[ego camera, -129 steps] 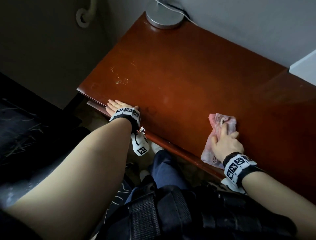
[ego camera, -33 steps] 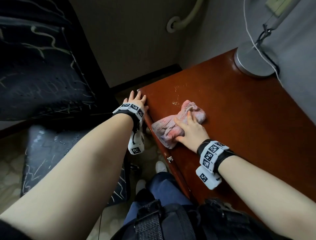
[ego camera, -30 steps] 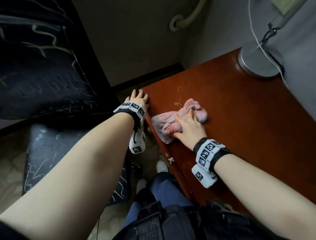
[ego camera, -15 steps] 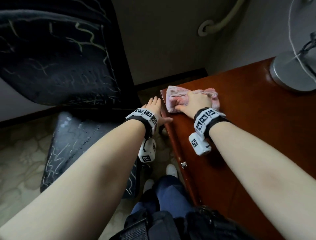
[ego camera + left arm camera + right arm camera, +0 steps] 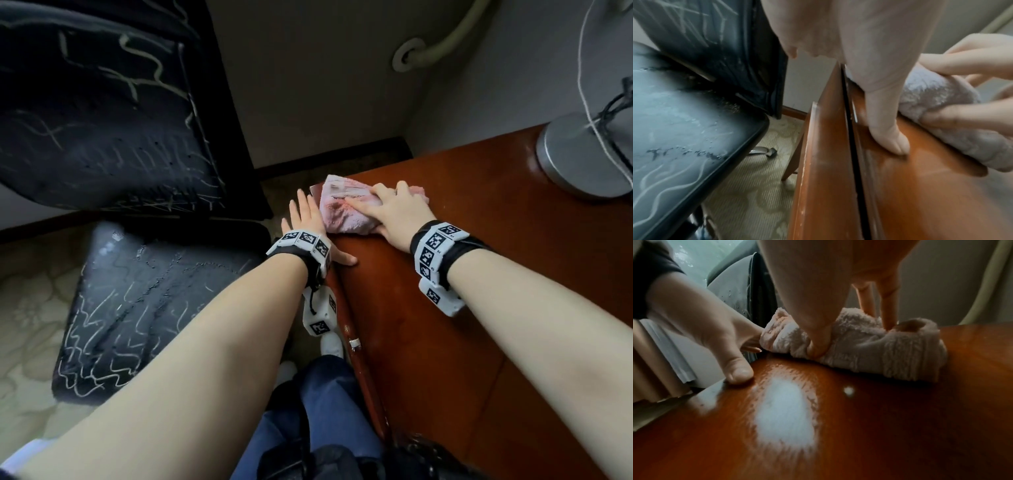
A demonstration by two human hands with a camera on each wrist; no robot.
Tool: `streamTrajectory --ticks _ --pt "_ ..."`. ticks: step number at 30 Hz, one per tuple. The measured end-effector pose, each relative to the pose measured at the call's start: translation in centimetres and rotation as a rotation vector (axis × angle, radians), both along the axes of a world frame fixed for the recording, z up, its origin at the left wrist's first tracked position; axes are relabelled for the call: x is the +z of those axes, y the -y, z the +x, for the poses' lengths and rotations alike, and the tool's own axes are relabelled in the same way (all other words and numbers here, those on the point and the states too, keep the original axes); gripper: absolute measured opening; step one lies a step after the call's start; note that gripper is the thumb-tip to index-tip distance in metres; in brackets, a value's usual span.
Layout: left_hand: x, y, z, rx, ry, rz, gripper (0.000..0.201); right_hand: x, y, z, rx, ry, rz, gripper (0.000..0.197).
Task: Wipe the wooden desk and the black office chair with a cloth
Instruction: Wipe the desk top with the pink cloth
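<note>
The pink cloth (image 5: 342, 209) lies bunched on the far left corner of the red-brown wooden desk (image 5: 462, 325). My right hand (image 5: 394, 209) lies on it, fingers stretched over the top. In the right wrist view its thumb (image 5: 818, 350) digs into the near side of the cloth (image 5: 890, 356), so it grips the cloth. My left hand (image 5: 306, 219) lies along the desk's left edge with straight fingers, and its thumb (image 5: 888, 141) rests on the desk top beside the cloth (image 5: 953, 129). The black office chair stands left of the desk, seat (image 5: 154, 308) below and scratched backrest (image 5: 102, 120) above.
A round metal lamp base (image 5: 582, 161) with a white cord (image 5: 585, 68) stands at the desk's back right against the wall. A beige pipe (image 5: 442, 44) runs along the wall. Patterned carpet (image 5: 30, 308) lies under the chair. My legs in jeans (image 5: 329, 394) stand by the desk front.
My right hand has slid the cloth leftward and away across the desk top to its far left corner. My left hand has stayed at the desk's left edge, now right beside the cloth.
</note>
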State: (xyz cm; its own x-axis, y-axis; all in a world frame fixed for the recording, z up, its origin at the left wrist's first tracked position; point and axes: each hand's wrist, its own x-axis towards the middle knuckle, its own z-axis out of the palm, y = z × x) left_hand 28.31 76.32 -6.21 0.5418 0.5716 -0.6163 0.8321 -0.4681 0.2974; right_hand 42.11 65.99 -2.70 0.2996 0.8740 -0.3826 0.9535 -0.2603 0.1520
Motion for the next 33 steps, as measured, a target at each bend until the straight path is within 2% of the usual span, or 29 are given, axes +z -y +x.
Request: streamTrajectory --ticks 5,9,14,19,22,25,30,33 --pt "0.1 -0.4 0.4 -0.009 0.011 -0.013 0.160 -0.1 -1.5 0.1 -0.031 0.006 0.019 0.062" --pt "0.3 -0.3 0.3 -0.044 0.014 0.034 0.160 -0.8 -2.5 0.0 -0.156 -0.021 0.077 0.061" --pt "1.4 -0.4 1.7 -0.207 -0.073 0.127 0.158 -1.6 -3.9 -0.5 -0.301 0.014 0.130 0.066" --pt "1.7 -0.6 2.9 -0.267 -0.123 0.167 0.140 -1.5 -3.0 -0.5 -0.339 0.005 0.132 0.064" --pt "1.7 -0.4 3.7 -0.358 -0.103 0.206 0.135 -1.5 -1.5 -0.4 -0.408 -0.003 0.154 0.065" --pt "1.7 -0.3 4.5 -0.403 -0.050 0.196 0.121 -1.6 0.2 0.2 -0.487 0.008 0.174 0.062" --pt "2.1 -0.1 6.3 -0.371 -0.012 0.081 0.140 -2.1 0.7 0.9 -0.539 0.022 0.183 0.062" --pt "2.3 -0.1 7.2 -0.364 -0.005 0.055 0.141 -2.2 1.1 1.5 -0.570 0.022 0.192 0.063"
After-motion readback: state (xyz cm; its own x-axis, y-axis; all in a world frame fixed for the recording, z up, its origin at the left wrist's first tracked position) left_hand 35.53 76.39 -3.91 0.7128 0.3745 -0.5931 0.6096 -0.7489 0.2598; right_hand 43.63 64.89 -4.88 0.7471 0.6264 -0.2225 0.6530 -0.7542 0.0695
